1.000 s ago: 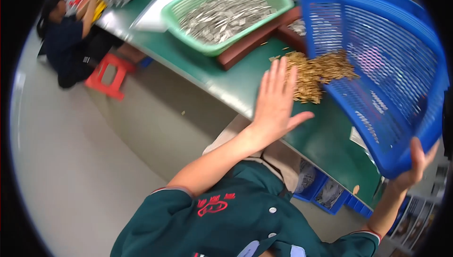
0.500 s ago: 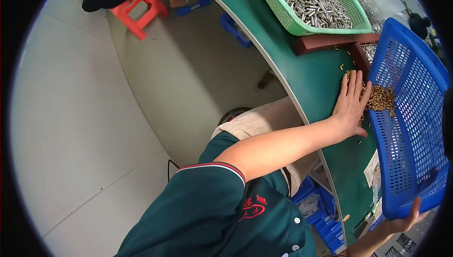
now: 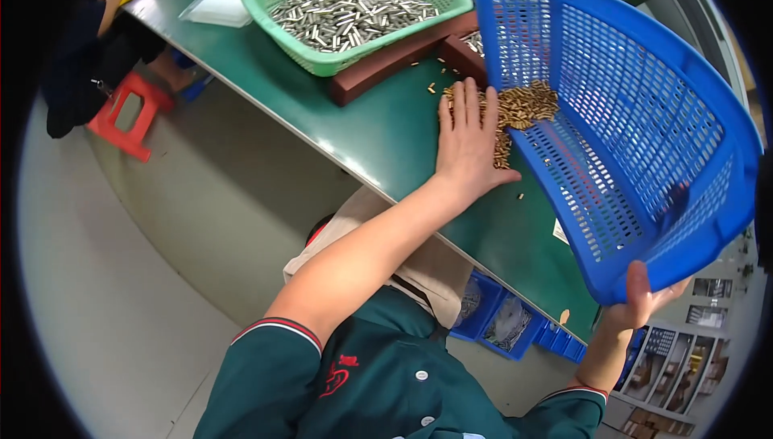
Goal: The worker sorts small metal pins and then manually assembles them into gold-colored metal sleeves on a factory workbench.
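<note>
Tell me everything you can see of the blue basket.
The blue basket looks like plastic, with slotted walls and a solid rim. It is tipped over the green table, its open side turned toward the left hand. Gold-coloured pieces lie inside near its far end, meeting those heaped on the table. The right hand holds its near corner; whether the left touches its rim is unclear.

Bare left forearm (image 3: pixel 366 254) angled across the near edge of the glossy green-topped bench (image 3: pixel 386 129), left hand (image 3: pixel 469 147) back upward, fingers extended, thumb splayed, right forearm (image 3: pixel 604 358) raised, right hand (image 3: pixel 644 302) gripping beside the bench's near right corner, thumb upright.
</note>
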Available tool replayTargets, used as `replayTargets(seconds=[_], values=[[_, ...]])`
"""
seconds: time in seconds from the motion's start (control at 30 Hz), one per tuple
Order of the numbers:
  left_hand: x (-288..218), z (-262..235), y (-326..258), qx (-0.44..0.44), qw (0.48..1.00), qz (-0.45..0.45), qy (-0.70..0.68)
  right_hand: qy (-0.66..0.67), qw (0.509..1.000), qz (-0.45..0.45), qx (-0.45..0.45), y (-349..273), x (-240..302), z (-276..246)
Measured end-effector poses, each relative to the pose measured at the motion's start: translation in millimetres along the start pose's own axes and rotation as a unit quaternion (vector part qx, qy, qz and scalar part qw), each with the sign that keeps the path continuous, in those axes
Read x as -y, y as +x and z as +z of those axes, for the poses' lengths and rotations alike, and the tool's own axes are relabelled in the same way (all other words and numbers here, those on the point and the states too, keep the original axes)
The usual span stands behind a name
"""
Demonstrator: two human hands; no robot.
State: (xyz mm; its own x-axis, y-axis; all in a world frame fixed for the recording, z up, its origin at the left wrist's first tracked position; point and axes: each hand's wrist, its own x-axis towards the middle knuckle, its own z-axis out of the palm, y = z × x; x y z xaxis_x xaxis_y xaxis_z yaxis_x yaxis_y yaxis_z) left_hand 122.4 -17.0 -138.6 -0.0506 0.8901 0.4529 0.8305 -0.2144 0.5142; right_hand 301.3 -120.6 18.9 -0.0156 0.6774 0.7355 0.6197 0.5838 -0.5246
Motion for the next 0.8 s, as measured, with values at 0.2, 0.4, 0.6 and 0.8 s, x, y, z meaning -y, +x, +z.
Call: replayTargets(seconds=[0.2,0.4,0.6,0.8], values=[[-4.3,-1.6,0.7,0.007,1.000,0.001,-0.012,-0.024,0.999,-0.043,0.022,1.2,-1.2,-10.2],[-2.8,-2.4,1.3,0.023,1.000,-0.003,-0.007,-0.001,0.999,-0.019,0.027,-0.7,6.0,-15.1],[-0.6,-1.2,0.0,0.020,1.000,0.000,0.000,-0.052,0.999,0.001,0.005,4.6,10.8,-12.0],[-1.2,0.0,-1.1,0.027,1.000,0.007,-0.012,-0.015,0.999,-0.049,-0.009,8.2,2.4,-18.6]])
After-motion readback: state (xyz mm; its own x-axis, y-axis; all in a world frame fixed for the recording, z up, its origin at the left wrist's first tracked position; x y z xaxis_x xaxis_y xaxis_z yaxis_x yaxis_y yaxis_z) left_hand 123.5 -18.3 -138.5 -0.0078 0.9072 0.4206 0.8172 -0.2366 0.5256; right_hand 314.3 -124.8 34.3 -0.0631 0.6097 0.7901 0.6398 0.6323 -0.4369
